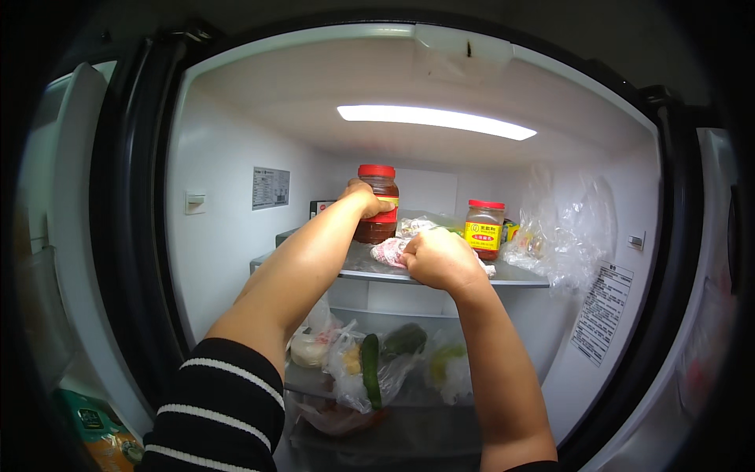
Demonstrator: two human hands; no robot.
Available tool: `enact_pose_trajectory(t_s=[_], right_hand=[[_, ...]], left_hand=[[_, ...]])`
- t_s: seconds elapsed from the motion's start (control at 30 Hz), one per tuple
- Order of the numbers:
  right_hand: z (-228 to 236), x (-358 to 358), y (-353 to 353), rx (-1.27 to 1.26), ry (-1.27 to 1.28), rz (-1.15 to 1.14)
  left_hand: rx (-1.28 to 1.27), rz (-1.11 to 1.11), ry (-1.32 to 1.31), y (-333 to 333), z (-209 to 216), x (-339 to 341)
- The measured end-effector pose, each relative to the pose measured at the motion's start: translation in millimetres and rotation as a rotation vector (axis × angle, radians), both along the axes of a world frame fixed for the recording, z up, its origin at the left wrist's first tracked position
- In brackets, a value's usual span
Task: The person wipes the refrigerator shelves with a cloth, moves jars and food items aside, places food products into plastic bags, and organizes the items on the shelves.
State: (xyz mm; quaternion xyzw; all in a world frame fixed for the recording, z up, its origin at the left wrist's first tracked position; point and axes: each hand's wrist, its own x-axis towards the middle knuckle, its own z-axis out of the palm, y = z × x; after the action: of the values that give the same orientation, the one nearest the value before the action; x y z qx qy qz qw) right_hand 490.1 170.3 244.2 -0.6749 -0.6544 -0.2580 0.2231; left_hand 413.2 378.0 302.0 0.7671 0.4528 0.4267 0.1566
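Inside an open fridge, my left hand [363, 198] is wrapped round a tall jar [381, 189] of dark reddish-brown contents with a red lid. The jar is upright at the top glass shelf [523, 277]; whether its base touches the glass I cannot tell. To its right, my right hand [440, 258] is closed on a pink and white cloth [388, 252], pressed to the shelf near its front edge. Just beyond that hand stands a shorter jar [484, 229] with a red lid and yellow label. Part of the cloth is hidden under my right hand.
Clear plastic bags [562, 228] bulge at the shelf's right end. On the shelf below lie a cucumber [370, 371], a dark green vegetable [405, 340] and several bagged foods. Fridge doors stand open at both sides; the left door [79, 236] holds packages low down.
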Motion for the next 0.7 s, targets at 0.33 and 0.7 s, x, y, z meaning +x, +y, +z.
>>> enact_pose_trajectory(t_s=[0.33,0.7], right_hand=[[40.4,1.9,15.2,-0.268,0.019,-0.077],[9.8,34.7,75.9,-0.24,-0.171,-0.15]], left_hand=[[0.075,-0.013,0.026,-25.2,0.5,-8.2],[0.034,0.03,-0.035,-24.6,4.5,-4.8]])
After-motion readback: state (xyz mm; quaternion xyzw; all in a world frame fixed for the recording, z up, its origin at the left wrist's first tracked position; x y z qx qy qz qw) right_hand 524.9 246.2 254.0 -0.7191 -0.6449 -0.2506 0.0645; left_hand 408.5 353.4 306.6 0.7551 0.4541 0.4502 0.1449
